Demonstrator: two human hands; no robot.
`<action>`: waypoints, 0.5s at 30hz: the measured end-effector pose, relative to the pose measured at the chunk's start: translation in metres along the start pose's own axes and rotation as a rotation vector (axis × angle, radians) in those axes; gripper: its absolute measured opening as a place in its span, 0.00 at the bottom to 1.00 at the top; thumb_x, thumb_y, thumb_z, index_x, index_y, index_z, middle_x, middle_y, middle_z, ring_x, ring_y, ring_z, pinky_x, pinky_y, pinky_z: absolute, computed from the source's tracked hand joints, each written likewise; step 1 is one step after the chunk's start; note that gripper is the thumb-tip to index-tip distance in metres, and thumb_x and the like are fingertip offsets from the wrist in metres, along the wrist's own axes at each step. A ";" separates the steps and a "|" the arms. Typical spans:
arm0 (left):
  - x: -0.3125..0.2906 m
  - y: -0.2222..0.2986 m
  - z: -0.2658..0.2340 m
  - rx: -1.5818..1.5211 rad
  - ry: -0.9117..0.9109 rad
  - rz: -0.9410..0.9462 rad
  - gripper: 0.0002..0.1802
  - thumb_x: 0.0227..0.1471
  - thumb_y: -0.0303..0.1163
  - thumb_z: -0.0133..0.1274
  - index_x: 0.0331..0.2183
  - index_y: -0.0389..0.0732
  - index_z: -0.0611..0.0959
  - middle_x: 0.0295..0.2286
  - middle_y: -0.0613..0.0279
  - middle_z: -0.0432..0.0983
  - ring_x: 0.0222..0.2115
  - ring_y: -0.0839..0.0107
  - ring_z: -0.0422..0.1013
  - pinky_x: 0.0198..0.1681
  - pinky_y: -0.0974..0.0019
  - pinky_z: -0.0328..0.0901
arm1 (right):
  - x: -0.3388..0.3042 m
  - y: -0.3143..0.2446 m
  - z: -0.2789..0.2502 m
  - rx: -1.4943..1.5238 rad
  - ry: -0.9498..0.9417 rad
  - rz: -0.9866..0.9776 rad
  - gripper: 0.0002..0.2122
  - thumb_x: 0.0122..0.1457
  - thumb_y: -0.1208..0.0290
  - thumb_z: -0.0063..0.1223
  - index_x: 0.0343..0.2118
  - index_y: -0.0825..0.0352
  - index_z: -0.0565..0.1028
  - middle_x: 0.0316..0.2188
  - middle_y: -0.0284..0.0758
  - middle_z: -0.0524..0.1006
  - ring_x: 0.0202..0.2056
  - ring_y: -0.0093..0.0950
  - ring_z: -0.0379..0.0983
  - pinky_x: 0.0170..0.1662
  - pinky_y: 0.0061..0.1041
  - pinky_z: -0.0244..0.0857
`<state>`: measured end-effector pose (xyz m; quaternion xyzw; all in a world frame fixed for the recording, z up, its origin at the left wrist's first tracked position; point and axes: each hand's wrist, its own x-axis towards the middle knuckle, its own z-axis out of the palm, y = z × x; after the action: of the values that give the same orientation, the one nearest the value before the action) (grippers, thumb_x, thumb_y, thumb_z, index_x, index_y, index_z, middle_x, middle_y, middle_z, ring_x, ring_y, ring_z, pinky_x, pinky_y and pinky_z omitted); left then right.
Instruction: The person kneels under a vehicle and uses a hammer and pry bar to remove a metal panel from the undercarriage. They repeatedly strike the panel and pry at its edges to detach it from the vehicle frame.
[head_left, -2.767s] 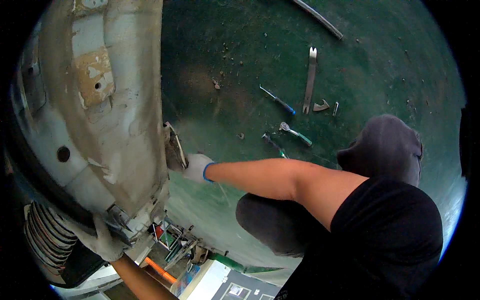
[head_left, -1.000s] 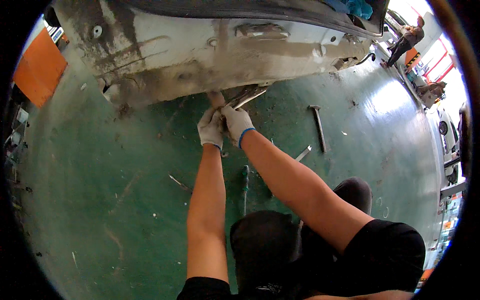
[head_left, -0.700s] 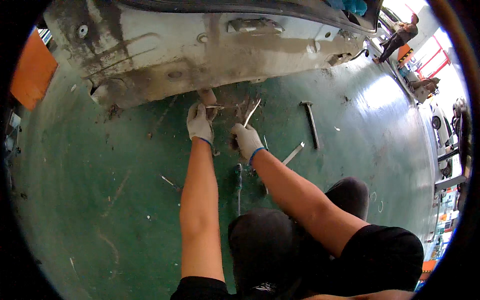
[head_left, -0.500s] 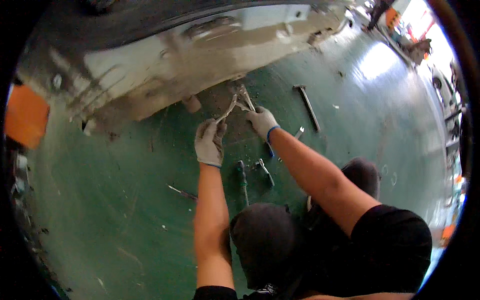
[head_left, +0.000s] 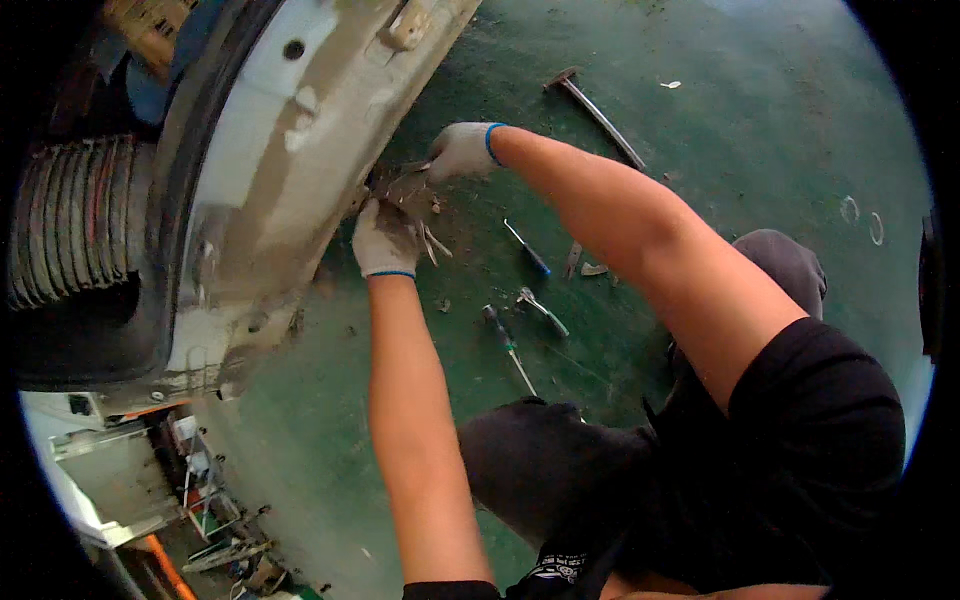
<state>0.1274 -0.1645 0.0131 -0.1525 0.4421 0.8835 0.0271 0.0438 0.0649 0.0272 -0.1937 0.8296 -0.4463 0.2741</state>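
Note:
Both my hands, in white work gloves with blue cuffs, are at the lower edge of a dirty, light vehicle body panel [head_left: 330, 130]. My left hand [head_left: 385, 240] is closed around a grey metal tool [head_left: 433, 243]; two narrow, handle-like ends stick out beside its palm. Just above and to the right, my right hand [head_left: 462, 152] has its fingers curled toward the panel edge. Grey metal [head_left: 405, 183] shows between the two gloves, but I cannot tell which tool it belongs to. The far ends are hidden against the panel.
On the green floor lie a long-handled T-shaped tool [head_left: 605, 120], a blue-handled hook pick [head_left: 527, 248], a ratchet [head_left: 543, 311] and a green-and-black-handled screwdriver [head_left: 510, 350]. A ribbed hose-like part [head_left: 75, 220] is at left. My bent knee [head_left: 530, 460] is close below.
My view has turned, so the panel now runs steeply up the left. My hands have moved from over the floor to the panel's lower edge, bringing the metal tool along.

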 end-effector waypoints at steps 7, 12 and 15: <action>0.018 -0.010 0.023 -0.168 0.258 0.174 0.19 0.66 0.35 0.42 0.52 0.35 0.76 0.48 0.48 0.76 0.45 0.58 0.73 0.44 0.53 0.72 | 0.039 0.028 -0.011 0.026 -0.153 -0.119 0.23 0.43 0.55 0.64 0.41 0.64 0.83 0.32 0.39 0.83 0.34 0.35 0.79 0.39 0.38 0.72; 0.009 0.043 -0.039 -0.170 0.157 0.192 0.21 0.63 0.33 0.41 0.53 0.33 0.74 0.51 0.42 0.73 0.46 0.53 0.73 0.51 0.49 0.70 | 0.023 -0.025 -0.026 -0.085 -0.253 -0.249 0.17 0.47 0.58 0.61 0.33 0.66 0.84 0.30 0.40 0.84 0.31 0.36 0.80 0.35 0.39 0.73; 0.029 -0.004 -0.006 -0.077 0.257 0.311 0.24 0.64 0.34 0.39 0.56 0.31 0.71 0.55 0.41 0.69 0.53 0.51 0.68 0.58 0.50 0.65 | 0.046 0.004 -0.033 -0.113 -0.219 -0.290 0.14 0.47 0.59 0.61 0.28 0.65 0.85 0.28 0.41 0.83 0.30 0.37 0.80 0.33 0.40 0.72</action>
<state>0.1021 -0.1690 -0.0020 -0.1949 0.4261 0.8665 -0.1724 -0.0127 0.0625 0.0259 -0.3734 0.7821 -0.4100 0.2842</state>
